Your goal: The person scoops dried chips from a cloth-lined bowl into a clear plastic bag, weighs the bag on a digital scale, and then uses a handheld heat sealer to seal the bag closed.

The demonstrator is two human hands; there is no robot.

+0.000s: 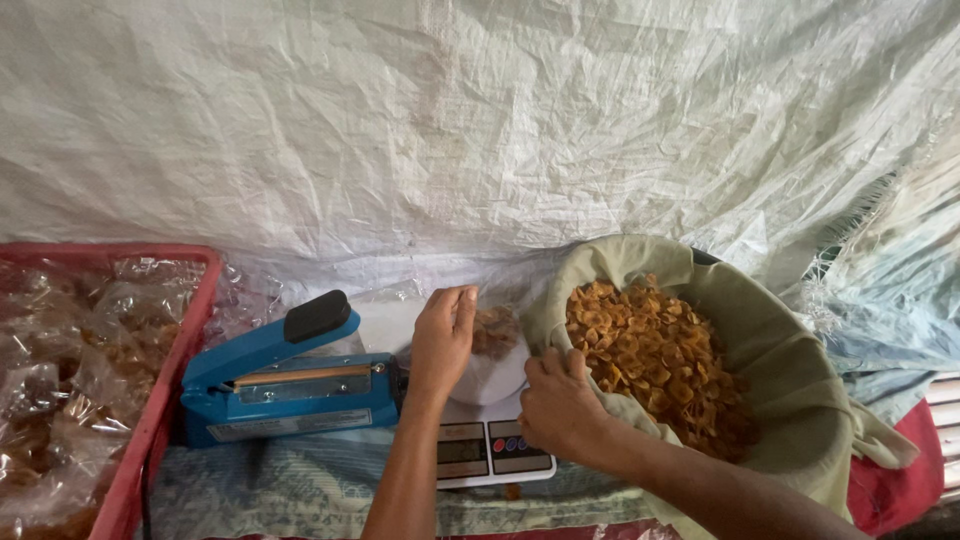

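Hands at a small kitchen scale [490, 440], seen from above. Left hand [442, 340] reaches forward over the scale, fingers curled down and pinching the upper edge of a clear plastic bag [495, 335] that stands on the white weighing pan; a few fried snack pieces lie inside the bag. Right hand [560, 405] sits just to the right of the bag and nearer the body, loosely closed at the cloth rim of the basket [800, 400]; whether it holds any pieces cannot be told. Snack pieces [650, 355], golden-brown, are heaped in the cloth-lined basket directly to the right of the right hand, so that hand is the nearer one to the heap, and the bag lies between both hands. Blue heat sealer [290, 385] lies to the left of the left wrist, its long axis running left to right. Red crate [160, 400] of filled bags stands further left.
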